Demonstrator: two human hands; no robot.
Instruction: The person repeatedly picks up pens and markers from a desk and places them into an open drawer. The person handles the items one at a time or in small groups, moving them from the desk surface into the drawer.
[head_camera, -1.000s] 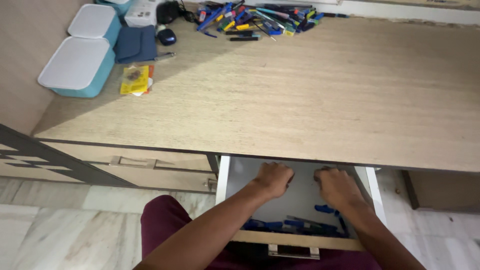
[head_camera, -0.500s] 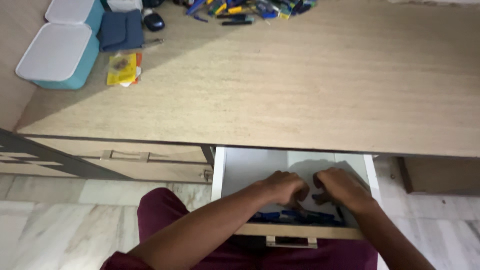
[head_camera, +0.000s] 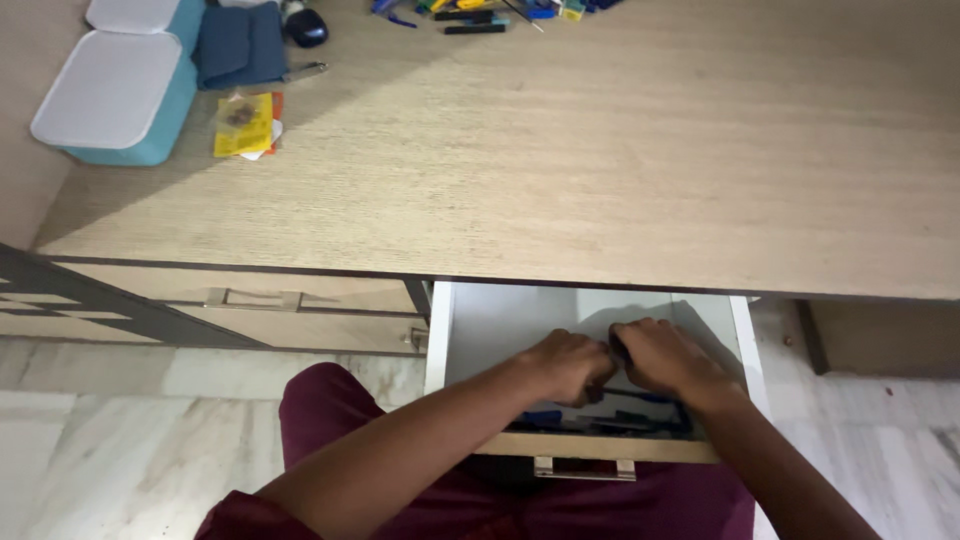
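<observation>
Reaching into the open drawer (head_camera: 455, 330), both hands are now meeting over the pens (head_camera: 610, 420) at its front edge. Half a second back they were a little apart — now the left hand (head_camera: 570, 365) and right hand (head_camera: 665, 358) are touching, fingers curled down; whether they are closing on a pen I cannot tell. More pens are lying at the desk's (head_camera: 620, 160) far edge, teal boxes (head_camera: 120, 90) at its left corner — gathering looks underway.

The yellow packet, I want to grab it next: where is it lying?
The yellow packet lies on the far left of the desk top, right of the teal box and below the blue pouch.
</observation>
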